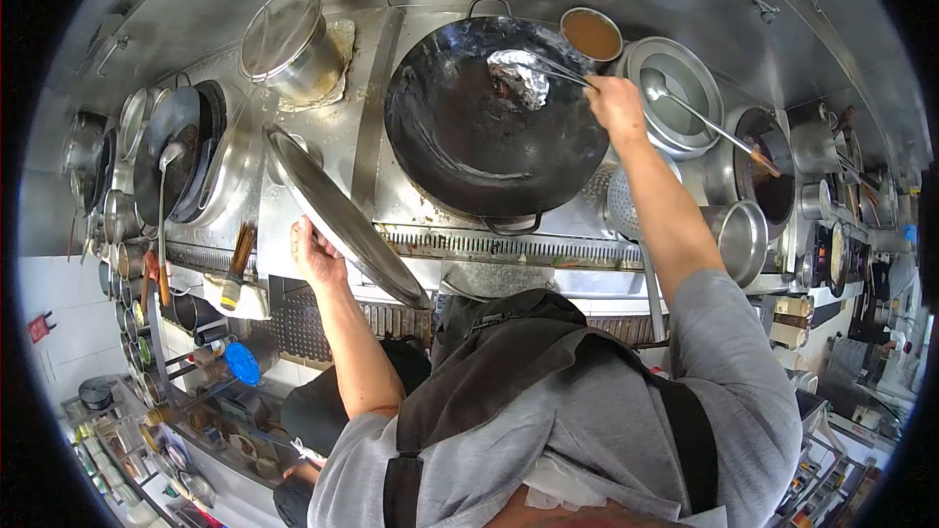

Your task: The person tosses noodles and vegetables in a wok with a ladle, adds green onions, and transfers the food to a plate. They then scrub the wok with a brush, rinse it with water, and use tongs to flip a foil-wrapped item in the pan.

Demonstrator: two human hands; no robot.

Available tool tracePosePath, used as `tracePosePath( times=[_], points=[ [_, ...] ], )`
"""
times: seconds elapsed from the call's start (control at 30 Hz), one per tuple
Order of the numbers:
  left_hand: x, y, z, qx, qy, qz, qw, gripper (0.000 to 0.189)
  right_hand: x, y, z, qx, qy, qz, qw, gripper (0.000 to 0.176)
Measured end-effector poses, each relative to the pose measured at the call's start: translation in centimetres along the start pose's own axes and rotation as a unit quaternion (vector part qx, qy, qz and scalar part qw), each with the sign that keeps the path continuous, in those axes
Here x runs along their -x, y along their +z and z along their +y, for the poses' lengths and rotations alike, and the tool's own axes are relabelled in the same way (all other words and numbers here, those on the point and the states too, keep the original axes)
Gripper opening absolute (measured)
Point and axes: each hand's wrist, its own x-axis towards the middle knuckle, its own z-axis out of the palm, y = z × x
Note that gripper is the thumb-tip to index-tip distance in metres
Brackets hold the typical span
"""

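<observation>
A large black wok [469,142] sits on the stove in front of me. My right hand [616,106] is closed around metal tongs [559,69] that reach over the wok. At their tips is a crumpled piece of aluminium foil [523,80], inside the wok on its upper right side; its contents are hidden. To the left of the wok, my left hand [318,252] grips the edge of a big round metal lid [342,218], which is tilted nearly on its side. Part of the fingers is hidden behind the lid.
A bowl of brown liquid [593,34] stands behind the wok. At right are a metal pot [675,88] with a ladle [704,119] and a perforated skimmer [624,203]. A strainer pot [284,44], a bamboo brush [238,264] and stacked woks [181,147] are at left. Another person's dark clothing shows below.
</observation>
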Motion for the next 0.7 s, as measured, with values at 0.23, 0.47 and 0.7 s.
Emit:
tracePosePath(
  times=[0.23,0.47,0.7],
  points=[
    [-0.2,0.6,0.1,0.001,0.000,-0.005,1.000,0.023,0.3,2.7,3.0,-0.076,0.105,0.026,0.991,0.023],
    [-0.2,0.0,-0.1,-0.019,-0.008,-0.013,1.000,0.020,-3.5,1.4,-1.1,0.006,0.004,0.020,1.000,0.021],
    [0.4,-0.4,-0.6,-0.039,-0.010,0.034,0.999,0.017,-4.5,2.0,-1.8,0.004,0.009,0.017,1.000,0.019]
  ],
)
